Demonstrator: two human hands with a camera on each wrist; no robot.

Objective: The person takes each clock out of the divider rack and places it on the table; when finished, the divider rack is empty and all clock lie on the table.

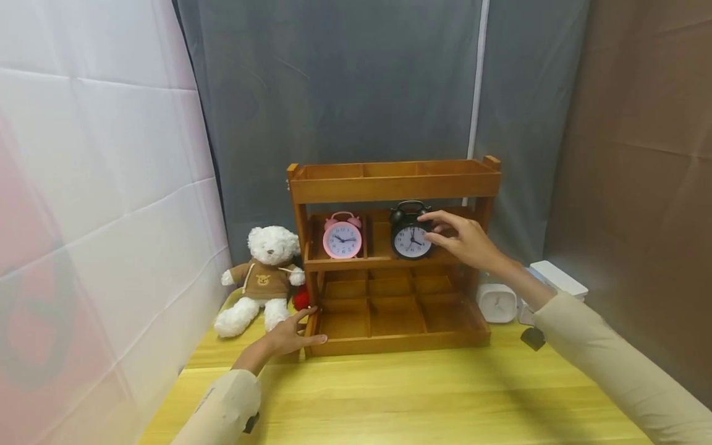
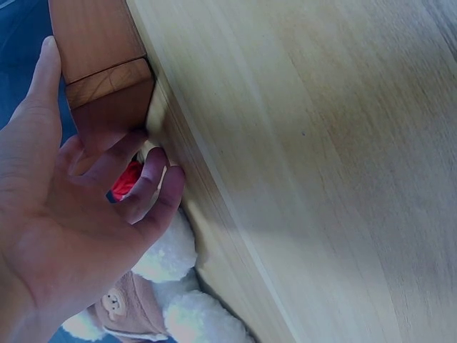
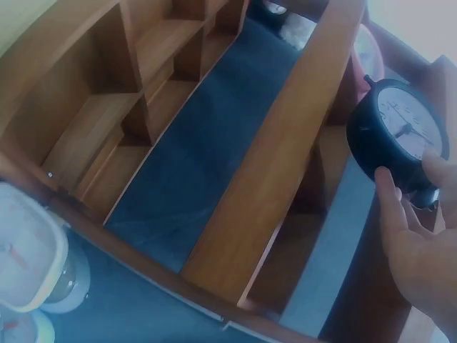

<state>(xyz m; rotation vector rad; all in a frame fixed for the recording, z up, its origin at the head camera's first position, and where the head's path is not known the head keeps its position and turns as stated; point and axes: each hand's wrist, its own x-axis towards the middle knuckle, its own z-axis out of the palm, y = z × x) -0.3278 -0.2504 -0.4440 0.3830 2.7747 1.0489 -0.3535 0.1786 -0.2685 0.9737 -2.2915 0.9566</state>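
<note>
A black twin-bell alarm clock (image 1: 411, 238) is pinched at its right side between the thumb and fingers of my right hand (image 1: 464, 241). It stands upright at the middle tier of a wooden shelf (image 1: 397, 345), right of a pink alarm clock (image 1: 342, 240) in the left compartment. The right wrist view shows the thumb by the dial of the black clock (image 3: 378, 139) and a finger against its casing. My left hand (image 1: 286, 337) grips the shelf's lower left front corner. In the left wrist view, thumb and fingers lie on different sides of that wooden corner (image 2: 107, 86).
A white teddy bear (image 1: 264, 278) in a brown top sits left of the shelf, near a red object (image 1: 301, 298). Right of the shelf stand a white square clock (image 1: 497, 303) and a white box (image 1: 558, 278). Dividers split the lower tier and the top tray (image 1: 395, 188).
</note>
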